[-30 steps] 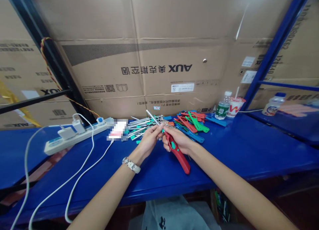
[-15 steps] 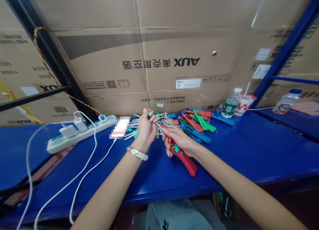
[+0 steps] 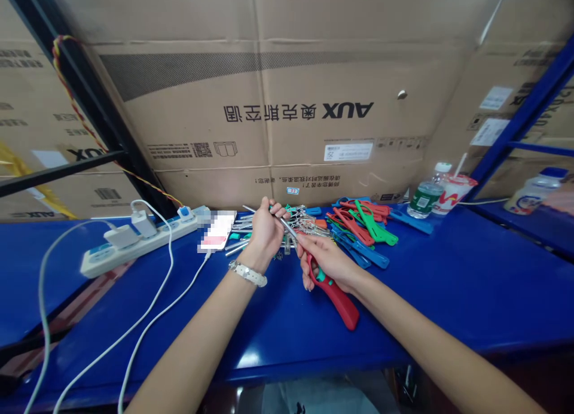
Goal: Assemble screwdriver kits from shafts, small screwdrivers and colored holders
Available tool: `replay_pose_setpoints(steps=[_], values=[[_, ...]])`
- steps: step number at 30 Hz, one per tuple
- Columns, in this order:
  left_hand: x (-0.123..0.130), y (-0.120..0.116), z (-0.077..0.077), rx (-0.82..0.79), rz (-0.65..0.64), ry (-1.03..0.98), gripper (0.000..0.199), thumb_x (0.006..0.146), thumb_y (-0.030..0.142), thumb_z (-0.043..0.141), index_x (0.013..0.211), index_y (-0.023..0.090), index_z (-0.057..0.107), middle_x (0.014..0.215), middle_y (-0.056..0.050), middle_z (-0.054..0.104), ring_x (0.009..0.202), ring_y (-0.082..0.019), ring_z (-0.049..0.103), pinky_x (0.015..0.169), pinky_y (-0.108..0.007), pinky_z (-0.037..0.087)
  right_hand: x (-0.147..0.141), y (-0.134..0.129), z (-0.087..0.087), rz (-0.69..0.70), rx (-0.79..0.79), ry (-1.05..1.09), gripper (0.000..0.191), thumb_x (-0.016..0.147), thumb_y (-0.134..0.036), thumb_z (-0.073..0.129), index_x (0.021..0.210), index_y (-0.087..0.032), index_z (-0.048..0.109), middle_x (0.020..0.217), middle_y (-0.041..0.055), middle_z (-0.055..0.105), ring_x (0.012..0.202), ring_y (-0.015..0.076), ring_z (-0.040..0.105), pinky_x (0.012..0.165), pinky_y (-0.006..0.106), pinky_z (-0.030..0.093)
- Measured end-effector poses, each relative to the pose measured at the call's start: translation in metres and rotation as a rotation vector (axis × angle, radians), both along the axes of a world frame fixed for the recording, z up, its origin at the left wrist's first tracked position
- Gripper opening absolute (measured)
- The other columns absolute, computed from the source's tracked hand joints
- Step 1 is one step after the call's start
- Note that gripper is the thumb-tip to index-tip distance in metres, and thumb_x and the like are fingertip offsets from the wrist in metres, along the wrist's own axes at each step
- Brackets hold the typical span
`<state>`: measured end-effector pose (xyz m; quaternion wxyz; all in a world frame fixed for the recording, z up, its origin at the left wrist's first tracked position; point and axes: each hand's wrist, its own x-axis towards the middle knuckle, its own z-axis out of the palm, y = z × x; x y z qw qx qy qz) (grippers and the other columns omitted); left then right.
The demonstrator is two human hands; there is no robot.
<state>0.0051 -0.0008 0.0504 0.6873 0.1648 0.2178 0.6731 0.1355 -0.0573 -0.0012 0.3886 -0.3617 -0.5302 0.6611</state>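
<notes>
The left hand [image 3: 265, 227] has moved outward along the slim silver metal tube [image 3: 289, 227], curling around its far end; the right hand [image 3: 323, 257] grasps the curved red plastic handle [image 3: 341, 303] above the blue tabletop [image 3: 430, 300], probably for steadiness. The green-labelled clear plastic bottle's [image 3: 423, 200] and red-and-white cup's [image 3: 452, 198] contents are unclear.
</notes>
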Motion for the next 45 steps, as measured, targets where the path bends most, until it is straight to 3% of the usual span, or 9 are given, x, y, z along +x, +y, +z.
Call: replay_pose_setpoints(steps=[12,18,21,24,28,31,34,38,45], values=[[-0.004,-0.003,0.004,0.092,0.004,-0.168,0.043,0.11,0.027,0.032,0.069,0.019,0.037,0.053,0.007,0.032,0.045,-0.007,0.035,0.053,-0.02,0.039,0.001,0.001,0.02,0.088,-0.231,0.102,0.038,0.105,-0.041,0.043,0.075,-0.019,0.052,0.045,-0.0053,0.055,0.033,0.011,0.055,0.037,0.02,0.048],[-0.008,-0.005,0.003,0.09,0.127,-0.043,0.041,0.109,0.025,0.035,0.069,0.019,0.04,0.054,0.007,0.033,0.045,-0.007,0.035,0.053,-0.02,0.038,-0.002,-0.004,0.02,0.098,-0.165,0.008,0.039,0.101,-0.049,0.051,0.075,-0.02,0.05,0.045,-0.0048,0.056,0.035,0.0125,0.059,0.034,0.018,0.043],[-0.029,0.001,0.013,0.053,0.296,0.0,0.042,0.108,0.018,0.034,0.067,0.02,0.037,0.053,0.008,0.028,0.043,-0.008,0.029,0.049,-0.019,0.033,-0.001,-0.014,0.018,0.118,-0.034,-0.091,0.043,0.095,-0.058,0.057,0.075,-0.02,0.049,0.046,-0.0037,0.058,0.037,0.0139,0.062,0.032,0.017,0.039],[-0.059,0.006,0.018,0.04,0.289,0.014,0.043,0.107,0.012,0.029,0.065,0.019,0.035,0.052,0.008,0.025,0.042,-0.007,0.028,0.048,-0.017,0.032,0.005,-0.019,0.014,0.103,-0.025,-0.118,0.046,0.09,-0.063,0.06,0.076,-0.021,0.049,0.047,-0.0038,0.059,0.038,0.0148,0.063,0.033,0.018,0.041],[-0.087,0.006,-0.002,0.083,0.123,0.483,0.044,0.107,0.025,0.035,0.071,0.016,0.058,0.057,0.003,0.043,0.05,-0.01,0.044,0.053,-0.019,0.042,0.016,-0.009,0.01,-0.001,-0.087,-0.062,0.04,0.092,-0.057,0.059,0.078,-0.021,0.05,0.048,-0.0043,0.058,0.038,0.0152,0.062,0.034,0.021,0.045],[-0.098,0.005,-0.028,0.198,0.077,0.921,0.019,0.094,0.021,0.058,0.081,0.016,0.07,0.066,-0.001,0.058,0.061,-0.014,0.054,0.058,-0.021,0.047,0.019,0.002,0.009,-0.023,-0.089,-0.036,0.037,0.092,-0.054,0.06,0.078,-0.02,0.053,0.049,-0.0038,0.058,0.039,0.0153,0.062,0.036,0.023,0.047],[-0.106,0.008,-0.044,0.326,0.175,1.171,0.01,0.078,0.015,0.072,0.088,0.018,0.074,0.086,-0.004,0.07,0.072,-0.017,0.06,0.066,-0.022,0.049,0.017,0.009,0.009,-0.023,-0.094,-0.039,0.037,0.093,-0.054,0.061,0.078,-0.02,0.054,0.049,-0.0034,0.058,0.04,0.0149,0.062,0.036,0.022,0.047],[-0.11,0.014,-0.051,0.464,0.268,1.311,0.026,0.072,0.012,0.078,0.096,0.022,0.073,0.095,-0.006,0.073,0.079,-0.02,0.063,0.077,-0.027,0.051,0.012,0.014,0.013,-0.005,-0.069,-0.056,0.036,0.093,-0.052,0.06,0.077,-0.019,0.055,0.05,-0.0019,0.059,0.04,0.0147,0.063,0.036,0.021,0.046],[-0.096,0.025,-0.052,0.53,0.196,1.263,0.028,0.067,0.007,0.082,0.088,0.024,0.075,0.092,-0.007,0.072,0.097,-0.027,0.063,0.094,-0.032,0.048,0.008,0.031,0.019,-0.012,-0.047,-0.08,0.035,0.094,-0.048,0.06,0.076,-0.019,0.056,0.05,-0.002,0.059,0.04,0.0139,0.062,0.037,0.022,0.049]])
